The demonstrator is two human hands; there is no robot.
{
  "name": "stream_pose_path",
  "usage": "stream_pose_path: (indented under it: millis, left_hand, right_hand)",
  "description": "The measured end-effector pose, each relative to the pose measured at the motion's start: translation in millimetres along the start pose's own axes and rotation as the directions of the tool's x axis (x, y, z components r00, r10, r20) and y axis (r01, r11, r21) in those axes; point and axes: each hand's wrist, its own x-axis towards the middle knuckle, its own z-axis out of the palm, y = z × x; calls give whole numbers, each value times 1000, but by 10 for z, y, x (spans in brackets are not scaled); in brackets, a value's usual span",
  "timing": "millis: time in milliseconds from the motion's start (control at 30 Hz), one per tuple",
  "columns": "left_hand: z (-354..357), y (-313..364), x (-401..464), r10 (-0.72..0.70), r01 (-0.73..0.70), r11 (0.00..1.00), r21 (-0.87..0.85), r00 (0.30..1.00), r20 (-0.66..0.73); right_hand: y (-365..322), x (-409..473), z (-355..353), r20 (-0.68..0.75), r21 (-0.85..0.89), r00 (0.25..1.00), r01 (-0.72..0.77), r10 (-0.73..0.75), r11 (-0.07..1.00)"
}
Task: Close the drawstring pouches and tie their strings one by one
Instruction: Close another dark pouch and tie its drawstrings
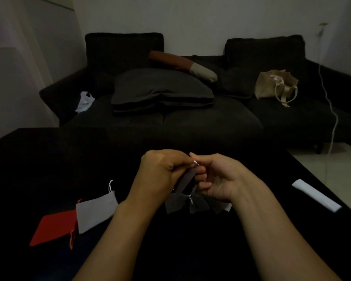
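Grey pouch [185,179], neck bunched, white string pinched in left grip [162,171] and right grip [215,177].

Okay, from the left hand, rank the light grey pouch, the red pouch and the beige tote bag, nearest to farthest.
From the left hand:
1. Light grey fabric pouch, on the table just to its left.
2. Red fabric pouch, further left, partly under the grey one.
3. Beige tote bag, on the dark sofa's right seat.
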Motion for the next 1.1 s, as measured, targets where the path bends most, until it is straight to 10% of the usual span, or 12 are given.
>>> stream_pose_path:
  millis: [467, 667, 1100]
  left_hand:
    - [129, 46, -11, -279, 269, 960, -82, 949, -149]
    - [257, 38, -10, -663, 538, 690, -485, 738, -125]
    - [233, -32, -30, -786, 606, 493, -624, 618, -20]
  right_hand:
    - [-49, 24, 108, -218, -20, 945, 246, -245, 969]
    - [4, 39, 112, -267, -292, 790, 479, -552, 828]
    - [57, 181, 91, -265, -454, 734, 478, -626, 752]
